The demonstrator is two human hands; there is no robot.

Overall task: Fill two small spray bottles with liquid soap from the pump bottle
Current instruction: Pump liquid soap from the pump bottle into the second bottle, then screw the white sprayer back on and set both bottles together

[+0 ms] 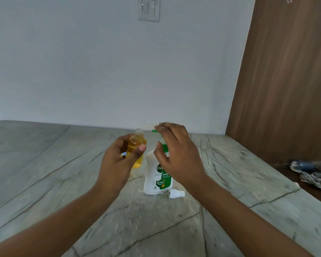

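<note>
Head view. My left hand [119, 158] holds the small spray bottle [136, 143] upright just above the surface [63, 173], the thumb across its front and the fingers curled behind. Its threaded neck is open, and amber soap fills it nearly to the shoulder. The clear, thin plastic wall looks light and somewhat squeezable, and would be slick if soap has run down it. It is best held at mid-body with the neck kept vertical.

My right hand [180, 154] curls over the green pump head [165, 147] of the pump bottle [156, 175], grasping it with the thumb at the collar. The outline is blurred. The pump bottle is white and opaque with a glossy label, and it stands just right of the spray bottle. It seems stiffer, heavier and stable on its broad base.

A white spray cap [175, 194] lies on its side touching that base. It is small, rigid and apt to roll. I cannot make out a second spray bottle. The surface is smooth, veined grey stone, and a crumpled cloth [311, 173] lies beyond its right edge.
</note>
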